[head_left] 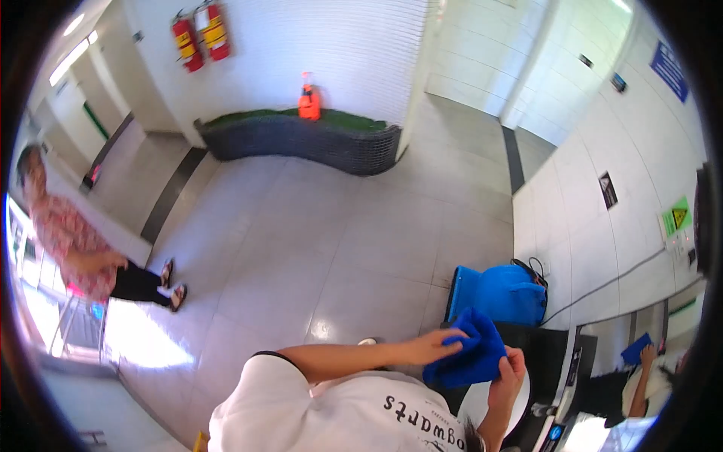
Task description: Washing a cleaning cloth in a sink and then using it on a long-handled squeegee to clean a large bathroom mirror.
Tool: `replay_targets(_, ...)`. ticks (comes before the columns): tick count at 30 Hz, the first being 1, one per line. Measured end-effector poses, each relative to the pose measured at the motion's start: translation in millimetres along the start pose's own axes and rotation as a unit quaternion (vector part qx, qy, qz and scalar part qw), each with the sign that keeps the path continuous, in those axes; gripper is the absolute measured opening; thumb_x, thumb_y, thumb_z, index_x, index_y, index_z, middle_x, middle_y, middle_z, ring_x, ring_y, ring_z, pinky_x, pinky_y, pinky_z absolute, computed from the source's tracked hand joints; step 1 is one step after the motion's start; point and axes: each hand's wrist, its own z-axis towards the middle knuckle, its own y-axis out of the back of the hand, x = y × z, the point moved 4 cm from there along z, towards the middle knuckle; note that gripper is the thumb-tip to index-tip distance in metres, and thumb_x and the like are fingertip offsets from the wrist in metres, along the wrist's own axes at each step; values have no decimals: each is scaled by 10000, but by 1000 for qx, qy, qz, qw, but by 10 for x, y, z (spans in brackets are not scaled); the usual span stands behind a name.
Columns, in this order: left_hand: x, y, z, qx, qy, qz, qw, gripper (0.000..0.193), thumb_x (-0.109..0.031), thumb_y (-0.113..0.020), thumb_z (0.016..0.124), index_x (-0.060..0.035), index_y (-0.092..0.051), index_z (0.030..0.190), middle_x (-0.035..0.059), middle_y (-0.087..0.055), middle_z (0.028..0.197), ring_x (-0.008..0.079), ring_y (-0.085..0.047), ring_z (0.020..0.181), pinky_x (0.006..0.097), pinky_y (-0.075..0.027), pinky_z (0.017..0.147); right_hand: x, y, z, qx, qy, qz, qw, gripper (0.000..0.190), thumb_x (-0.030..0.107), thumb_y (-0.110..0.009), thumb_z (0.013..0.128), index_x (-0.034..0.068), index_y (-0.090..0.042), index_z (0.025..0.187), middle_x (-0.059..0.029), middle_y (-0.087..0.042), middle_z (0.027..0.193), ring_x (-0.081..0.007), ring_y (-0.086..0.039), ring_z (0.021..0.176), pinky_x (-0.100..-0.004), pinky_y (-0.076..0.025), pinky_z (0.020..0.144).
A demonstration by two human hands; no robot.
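Note:
A blue cloth [471, 353] hangs between my two hands, bunched at the top and draping lower down. My left hand [438, 346] reaches across from the left and has its fingers on the cloth's left side. On the right, my right hand [511, 364] pinches the cloth's edge between thumb and fingers. Under the cloth is a white round washbasin [517, 404], partly hidden by it and my right forearm. The basin sits at a black counter [545, 347]. A mirror [621, 339] at the right reflects the cloth and an arm.
A blue floor blower [497, 294] stands beyond the counter, against the tiled wall [559, 226]. A person [73, 243] in a patterned top stands at the left. Ahead are a low curved planter [305, 141], an orange bottle-shaped object [309, 104] and two fire extinguishers [200, 37].

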Motion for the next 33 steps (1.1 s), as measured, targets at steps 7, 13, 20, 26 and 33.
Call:
replay_targets(7, -463, 807, -842, -418, -51, 43, 906, 205, -208, -478, 864, -50, -545, 977, 36, -569, 832, 109, -508, 797, 271, -432, 744, -168, 136, 503, 52, 97, -150, 983, 43, 63, -503, 771, 49, -462, 774, 22, -422, 708, -53, -386, 664, -187, -313, 628)
replay_targets(13, -966, 792, -1553, -525, -139, 85, 836, 199, -191, -473, 869, -46, -557, 978, 31, -575, 865, 94, -511, 817, 242, -431, 739, -652, -423, 821, 189, 86, -198, 958, 118, -43, -499, 729, 37, -496, 816, 12, -460, 738, -66, -427, 697, -196, -349, 644)
replay_targets(20, -1143, 908, -2312, -631, -151, 157, 745, 199, -191, -482, 861, -35, -563, 955, 44, -582, 805, 102, -518, 772, 247, -441, 703, -1197, -1460, 811, 421, -27, -224, 878, 259, -60, -511, 701, -7, -554, 951, -25, -562, 842, -110, -522, 741, -232, -418, 706)
replay_targets(26, -607, 1531, -3154, -735, -122, 46, 665, 240, -182, -530, 826, -40, -531, 1020, 77, -574, 889, 146, -530, 843, 275, -435, 757, -1042, -2618, 604, 502, -143, -40, 852, 106, 28, -468, 747, 19, -514, 842, -21, -540, 775, -100, -496, 675, -240, -425, 659)
replay_targets(33, 15, 1962, -3152, -696, 19, 157, 701, 306, -204, -633, 710, -66, -530, 963, 98, -567, 877, 225, -554, 789, 345, -449, 696, -1422, -4065, 110, 599, -127, -141, 778, 97, 26, -523, 717, 20, -537, 813, -12, -533, 723, -73, -474, 652, -216, -403, 603)
